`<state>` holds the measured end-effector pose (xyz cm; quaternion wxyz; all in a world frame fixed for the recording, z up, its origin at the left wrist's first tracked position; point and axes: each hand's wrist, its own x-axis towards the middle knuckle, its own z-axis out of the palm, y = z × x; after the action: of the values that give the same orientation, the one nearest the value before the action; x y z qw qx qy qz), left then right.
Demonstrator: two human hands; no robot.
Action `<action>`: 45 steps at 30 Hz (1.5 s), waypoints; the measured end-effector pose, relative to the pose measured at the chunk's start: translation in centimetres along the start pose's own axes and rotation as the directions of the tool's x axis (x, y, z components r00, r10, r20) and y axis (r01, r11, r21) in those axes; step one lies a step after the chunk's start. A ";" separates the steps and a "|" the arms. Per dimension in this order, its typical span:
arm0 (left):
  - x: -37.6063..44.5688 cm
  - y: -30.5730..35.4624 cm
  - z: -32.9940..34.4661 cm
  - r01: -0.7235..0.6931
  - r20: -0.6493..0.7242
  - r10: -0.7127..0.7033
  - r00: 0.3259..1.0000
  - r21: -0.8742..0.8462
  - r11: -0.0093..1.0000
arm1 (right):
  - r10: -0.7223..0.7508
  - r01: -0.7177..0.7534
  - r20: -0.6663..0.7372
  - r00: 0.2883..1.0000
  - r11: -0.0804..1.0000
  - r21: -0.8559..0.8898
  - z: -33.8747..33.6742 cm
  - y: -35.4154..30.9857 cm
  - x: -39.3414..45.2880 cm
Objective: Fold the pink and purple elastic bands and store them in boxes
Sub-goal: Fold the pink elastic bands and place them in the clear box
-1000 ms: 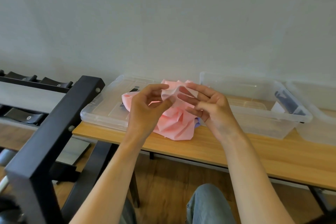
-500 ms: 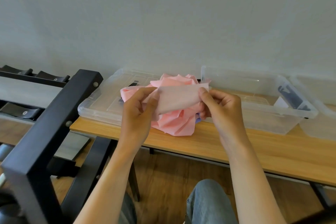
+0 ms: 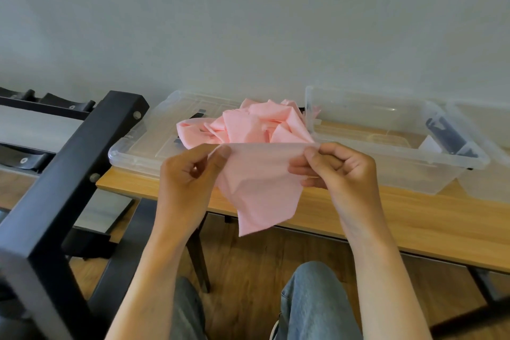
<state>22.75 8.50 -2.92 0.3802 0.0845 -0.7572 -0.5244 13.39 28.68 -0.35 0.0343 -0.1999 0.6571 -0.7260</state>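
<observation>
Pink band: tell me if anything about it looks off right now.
Most of the pink band sits crumpled in a heap on the bench between the lid and the box. Only one edge is stretched flat between the left hand and right hand. Its loose end hangs past the bench edge.

Left hand [image 3: 190,174] and right hand [image 3: 335,168] raised side by side, fingers pinched shut.
</observation>
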 end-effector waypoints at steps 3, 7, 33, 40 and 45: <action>-0.9 0.4 -0.1 0.077 -0.042 -0.081 0.996 -0.093 0.993 | 0.056 -0.057 0.018 0.998 0.998 0.023 0.1 0.1 -0.4; -2.4 0.3 -0.5 0.188 -0.067 -0.204 0.977 -0.194 0.963 | 0.143 -0.143 0.002 0.990 0.989 0.048 0.0 0.5 -1.3; -6.4 -1.1 -0.5 0.263 -0.043 -0.259 0.965 0.114 0.958 | -0.148 0.147 0.044 0.988 0.807 -0.571 -2.5 4.9 -3.7; -6.9 -1.6 -0.2 0.338 -0.056 -0.344 0.937 -0.088 0.937 | 0.005 0.001 0.021 1.000 0.964 -0.266 -1.9 5.0 -4.8; -7.1 -1.5 0.0 0.366 -0.091 -0.389 0.917 -0.196 0.910 | 0.010 -0.011 -0.015 1.000 0.993 -0.121 -1.9 4.9 -5.0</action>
<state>27.27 11.62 -7.70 0.3252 0.2293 -0.6515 -0.6460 16.36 31.36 -6.43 0.0214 -0.1930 0.7011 -0.6861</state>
